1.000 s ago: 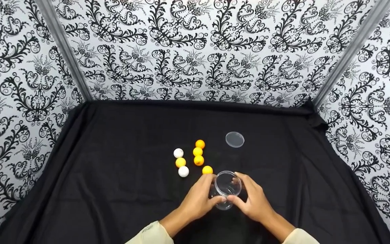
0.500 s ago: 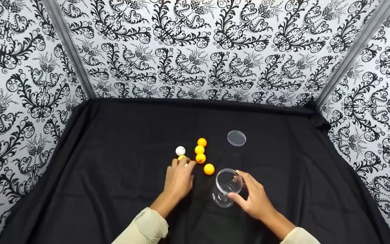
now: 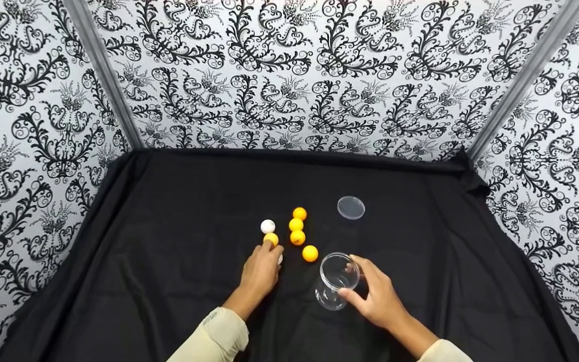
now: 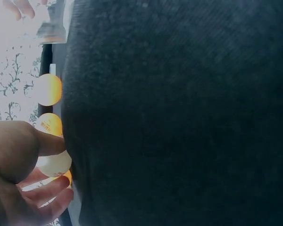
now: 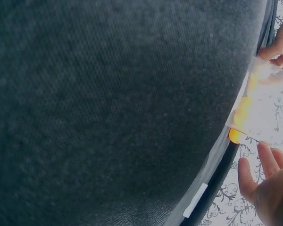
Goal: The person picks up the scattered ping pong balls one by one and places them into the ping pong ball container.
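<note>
A smooth white plastic ball (image 4: pixel 56 165) is pinched between the thumb and fingers of the left hand (image 3: pixel 261 267), low over the black cloth (image 3: pixel 194 201); whether it has been lifted clear cannot be told. Right beside those fingertips lies a yellow-orange plastic ball (image 3: pixel 271 238), with a second white ball (image 3: pixel 268 226) beyond it. A clear plastic jar (image 3: pixel 327 297) is held mouth up by the right hand (image 3: pixel 381 297), its thumb and fingers curved round the right side.

The step in hand is judged to be a pick-up. The grip is best kept light and across the ball's middle, since a smooth round surface may slip out if pinched off-centre. The ball should be raised straight up so that its neighbour is not nudged, and the lone orange ball (image 3: pixel 310 253) near the jar should be given room. The jar is best held steady.
</note>
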Available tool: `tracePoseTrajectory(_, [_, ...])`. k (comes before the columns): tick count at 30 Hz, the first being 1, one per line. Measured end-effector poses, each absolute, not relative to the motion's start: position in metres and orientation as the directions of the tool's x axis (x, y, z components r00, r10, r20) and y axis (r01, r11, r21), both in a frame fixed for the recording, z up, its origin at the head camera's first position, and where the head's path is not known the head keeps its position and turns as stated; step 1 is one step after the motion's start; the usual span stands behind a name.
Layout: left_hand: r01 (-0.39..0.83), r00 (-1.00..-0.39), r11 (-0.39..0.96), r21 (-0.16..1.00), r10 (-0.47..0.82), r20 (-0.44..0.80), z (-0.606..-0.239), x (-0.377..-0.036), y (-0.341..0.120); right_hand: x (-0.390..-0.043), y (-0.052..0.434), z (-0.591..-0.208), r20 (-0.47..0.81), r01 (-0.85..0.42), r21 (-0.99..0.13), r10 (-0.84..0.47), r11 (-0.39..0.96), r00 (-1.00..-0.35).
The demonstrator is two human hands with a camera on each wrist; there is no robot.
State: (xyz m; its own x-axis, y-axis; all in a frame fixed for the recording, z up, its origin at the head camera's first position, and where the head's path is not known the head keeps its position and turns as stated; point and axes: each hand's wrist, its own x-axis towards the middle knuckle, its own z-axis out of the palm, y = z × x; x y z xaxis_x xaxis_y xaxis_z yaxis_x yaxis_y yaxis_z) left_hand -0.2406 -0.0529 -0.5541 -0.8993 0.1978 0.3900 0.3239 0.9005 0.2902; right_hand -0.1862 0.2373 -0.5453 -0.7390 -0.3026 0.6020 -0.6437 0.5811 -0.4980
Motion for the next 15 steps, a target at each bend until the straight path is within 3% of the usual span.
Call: tracePoseTrajectory(15, [0.336,-0.908,0.875,0.349,0.202,0.367,-0.5538,-0.2386,-0.0535,-0.1866,0.2368,-0.5458,0.626,-0.663,-0.487,-0.302,0.568,-0.719])
